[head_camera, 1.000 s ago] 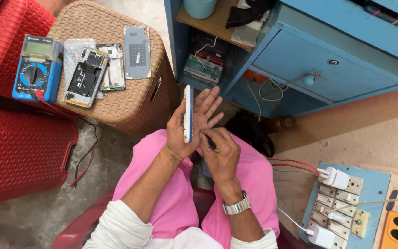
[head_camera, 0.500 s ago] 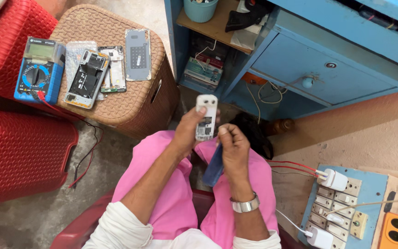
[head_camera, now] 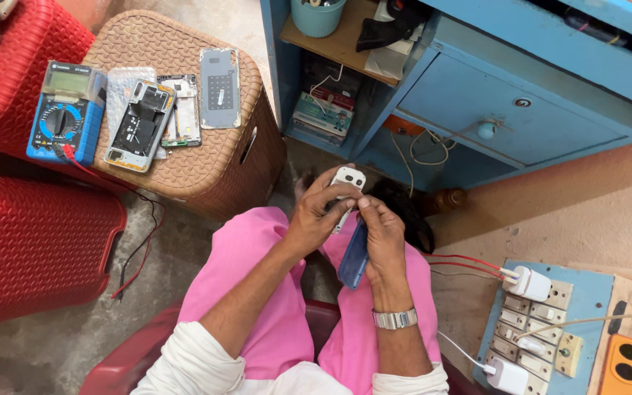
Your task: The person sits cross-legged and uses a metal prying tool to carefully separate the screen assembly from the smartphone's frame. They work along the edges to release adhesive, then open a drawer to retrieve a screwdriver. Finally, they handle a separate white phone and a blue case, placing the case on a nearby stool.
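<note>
Seated over pink-clad knees, a person grips a white phone in the left hand, its camera end pointing up toward a blue cabinet. The right hand, a metal watch at the wrist, pinches the phone's edge with its fingertips and clasps a blue case against the palm. A multimeter and opened phone parts lie on a wicker stool nearby.

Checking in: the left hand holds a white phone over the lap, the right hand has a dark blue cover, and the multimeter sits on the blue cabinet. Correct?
Not quite. The multimeter sits on the brown woven stool, not the blue cabinet, as the head view shows. The rest holds: left hand on the white phone, right hand with the dark blue cover.
</note>
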